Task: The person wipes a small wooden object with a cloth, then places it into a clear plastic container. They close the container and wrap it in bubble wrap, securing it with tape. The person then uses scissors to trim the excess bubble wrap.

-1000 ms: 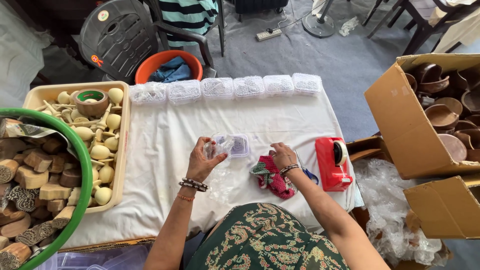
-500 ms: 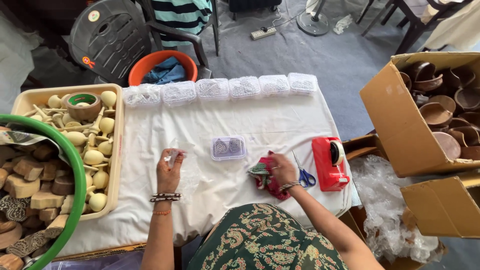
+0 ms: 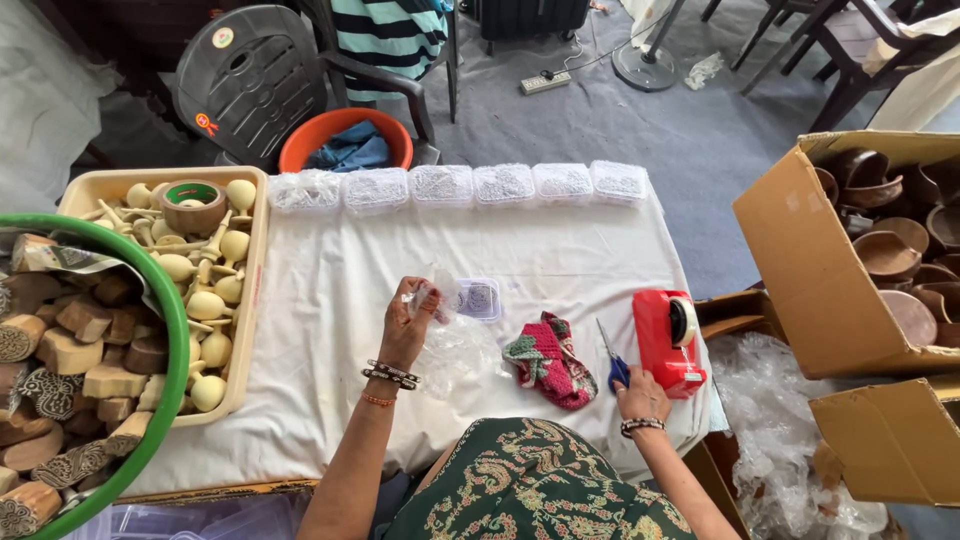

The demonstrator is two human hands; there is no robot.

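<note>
Scissors (image 3: 612, 362) with blue handles lie under the right hand (image 3: 640, 394), whose fingers curl onto the handles beside a red tape dispenser (image 3: 668, 340). Left hand (image 3: 412, 322) is raised, pinching a clear plastic bag (image 3: 440, 296); a small clear box (image 3: 480, 298) sits just right of it.
</note>
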